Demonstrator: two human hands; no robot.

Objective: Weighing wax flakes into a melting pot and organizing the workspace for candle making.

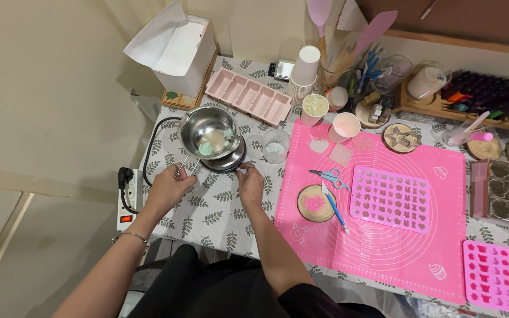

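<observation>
Nearest: both forearms reaching forward from a dark lap, silver bracelet (132, 237) on left wrist. Left hand (169, 185) palm down, fingers curled round the thin handle (185, 165) of the steel pot (208, 133), pinching it closed at the near-left of the rim. Right hand (250, 184) palm down at the near-right edge of the round dark hotplate (231, 160) beneath the pot, fingertips at its rim; whether gripping a knob or merely touching, cannot tell. Pot sits on the hotplate just beyond and between both hands, pale green and white lumps inside. Black cable looping left to a white power strip (126, 200), red switch lit, at the table's left edge. Leaf-print tablecloth (219, 218) under everything. Right of hands: large pink silicone mat (384, 247) with white circle markings and small cupcake outlines at corners. On it, round wooden coaster (316, 203) with pink flower shape, blue scissors (330, 175), blue-handled blade (336, 209), pink mould sheet (391, 198) of small cavities. Second pink mould (502, 277) at near-right corner. Small clear glass (276, 145) just right of the pot. Farther: pink rectangular bar mould (248, 96), stack of white paper cups (305, 69), two pale cups beside. Farthest left: open white carton (184, 53), flap raised, resting on a wooden tray. Back right: jars of utensils, pink spatulas upright.
</observation>
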